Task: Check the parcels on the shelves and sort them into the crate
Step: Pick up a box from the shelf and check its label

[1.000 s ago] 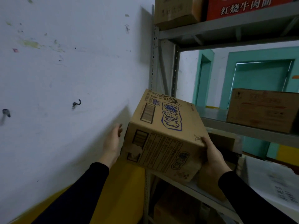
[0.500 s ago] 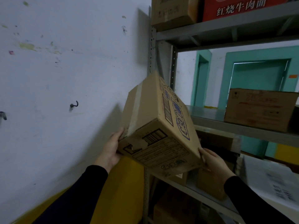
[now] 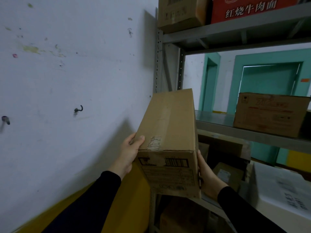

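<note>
Body in view: two forearms and two bare hands, nothing else of the person visible

Left sleeve [image 3: 94, 199]: long, very dark, black or near-black in this dim light; plain fabric, no print, stripe or logo seen. Cuff is a clean straight edge at the wrist, snug, no button or fastening visible

Right sleeve [image 3: 244, 209]: same dark plain fabric, same close cuff at the wrist

Left hand [image 3: 129, 153] and right hand [image 3: 207, 179]: no gloves, no rings, no watch or strap showing. Left thumbnail is short and unpainted
</note>
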Demonstrator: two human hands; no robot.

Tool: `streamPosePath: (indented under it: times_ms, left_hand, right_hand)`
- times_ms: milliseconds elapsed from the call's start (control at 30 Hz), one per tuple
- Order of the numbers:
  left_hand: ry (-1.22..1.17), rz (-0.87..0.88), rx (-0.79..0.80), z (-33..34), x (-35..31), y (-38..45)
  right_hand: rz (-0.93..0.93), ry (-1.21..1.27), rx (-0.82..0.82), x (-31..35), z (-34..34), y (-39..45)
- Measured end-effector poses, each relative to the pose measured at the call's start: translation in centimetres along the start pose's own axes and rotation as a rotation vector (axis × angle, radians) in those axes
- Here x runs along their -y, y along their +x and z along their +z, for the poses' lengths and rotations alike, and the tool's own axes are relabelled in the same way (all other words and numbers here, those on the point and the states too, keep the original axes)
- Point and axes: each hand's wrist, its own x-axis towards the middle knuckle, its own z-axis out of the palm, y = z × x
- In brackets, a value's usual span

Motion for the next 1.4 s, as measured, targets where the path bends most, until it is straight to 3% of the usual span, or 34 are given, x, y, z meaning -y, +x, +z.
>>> streamPosePath:
  times_ms: [333,500,567,633,733,933,1133,1400]
  left_hand:
    - [-0.091,-0.045,-0.071,-1.2,-0.3,0.8]
    - [-0.348,-0.151,-0.052,-2.9,-0.5,1.5]
    - [-0.425,-0.193,-0.035,-2.7,-0.3,1.4]
    - [-0.437,-0.192,-0.014,-2.2,0.0,1.2]
    - [-0.355,-0.142,0.001,-1.5,-0.5,1.0]
    - [0.23,0.14,-0.031,2.0,-2.7,1.8]
    - [0.007,0.197,0.165,8.2,-4.2,0.9]
    - [-0.058,0.148,0.203,12.6,-3.4,5.0]
  right_hand:
    - [-0.045,-0.01,-0.038,0.9,-1.5,0.4]
    - [-0.293,-0.241,-0.3,2.2,-4.6,0.4]
    - [-0.213,-0.13,-0.362,2.4,-5.4,1.0]
    - [-0.109,0.144,-0.271,2.6,-5.2,1.1]
    - [-0.146,0.37,-0.157,3.0,-5.0,0.8]
    - [-0.246,0.515,-0.23,4.6,-6.2,0.5]
    - [-0.374,0.495,-0.301,7.2,-8.6,0.3]
    - [-0.55,0.362,-0.162,11.2,-13.0,-0.7]
